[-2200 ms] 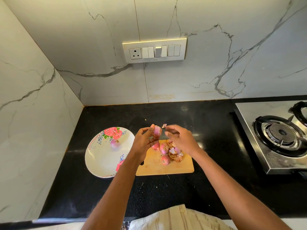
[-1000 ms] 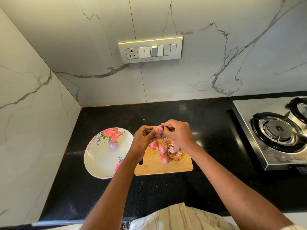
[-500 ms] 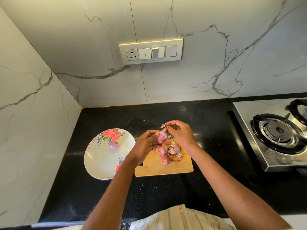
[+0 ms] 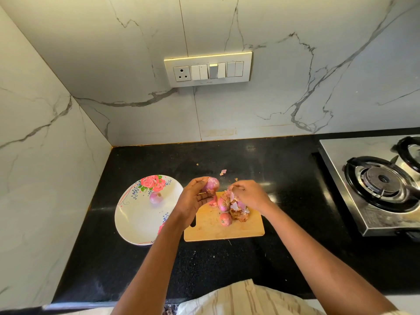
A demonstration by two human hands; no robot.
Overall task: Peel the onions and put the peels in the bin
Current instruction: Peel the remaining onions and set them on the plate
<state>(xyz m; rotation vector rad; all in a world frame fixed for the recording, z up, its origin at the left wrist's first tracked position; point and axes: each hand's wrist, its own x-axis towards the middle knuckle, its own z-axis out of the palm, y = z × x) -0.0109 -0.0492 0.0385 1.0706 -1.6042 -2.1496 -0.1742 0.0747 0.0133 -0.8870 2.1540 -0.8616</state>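
My left hand (image 4: 193, 201) grips a small pink onion (image 4: 211, 185) above the far left corner of the wooden cutting board (image 4: 227, 228). My right hand (image 4: 248, 195) hovers over the board's far side and pinches a strip of pale peel (image 4: 232, 194). Under it lies a heap of brown and pink peels (image 4: 239, 211). Two unpeeled onions rest on the board, one (image 4: 223, 203) by the heap and one (image 4: 225, 219) nearer me. A peeled onion (image 4: 156, 197) sits on the floral plate (image 4: 134, 219) to the left.
Black countertop (image 4: 227, 264) with small peel scraps (image 4: 223, 172) beyond the board. A steel gas stove (image 4: 381, 185) stands at the right. Marble walls enclose the back and left; a switch panel (image 4: 208, 69) is on the back wall. No bin is in view.
My right hand has pulled a strip of peel off the onion and dropped toward the heap on the board. The left hand has kept hold of the onion and turned it.
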